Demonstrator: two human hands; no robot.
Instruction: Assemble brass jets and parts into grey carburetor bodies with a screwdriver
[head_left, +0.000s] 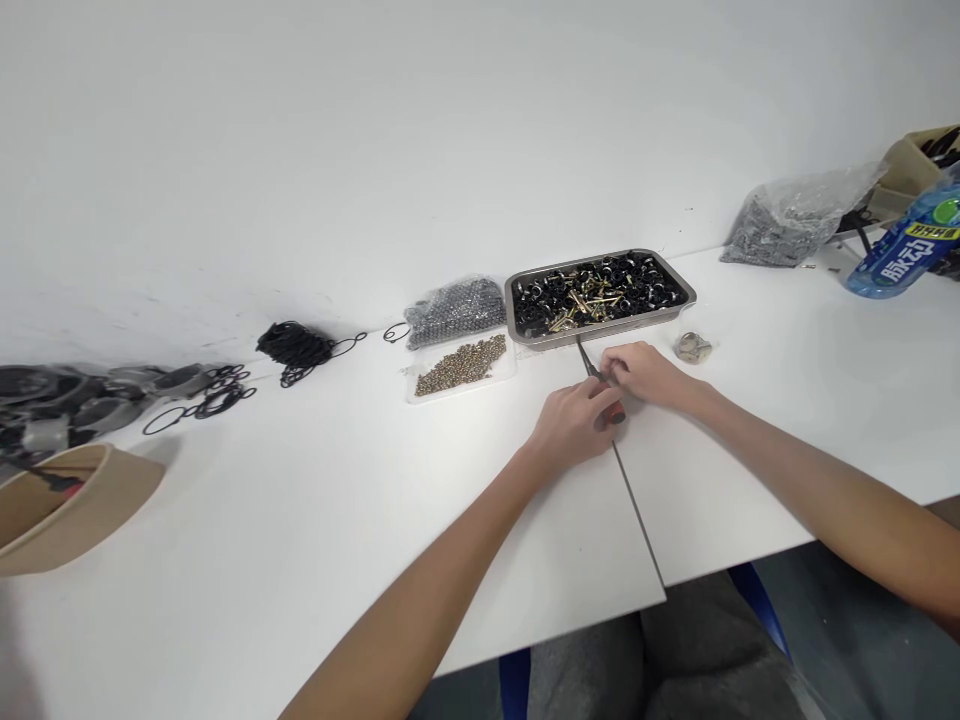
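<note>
My left hand (574,425) is closed around a red-handled tool (589,368) with a slim, dark, pointed tip. That tip points away from me, toward the front rim of a metal tray (534,342). My right hand (641,372) is beside the tool's shaft, thumb and fingers pinched together; whatever is between them is too small or hidden. In the tray lie many small black parts (637,285) with shiny rings and brass-coloured pins (589,297). Just right of my right hand sits a small clear round container (692,347).
Left of the tray are a shallow white tray of brass-coloured beads (461,365) and a bubble-wrapped pack (457,308). Black cords (296,345) and a beige bin (112,500) are farther left. A plastic bag (787,220) and blue bottle (900,255) stand right. A seam (637,515) splits the tabletop.
</note>
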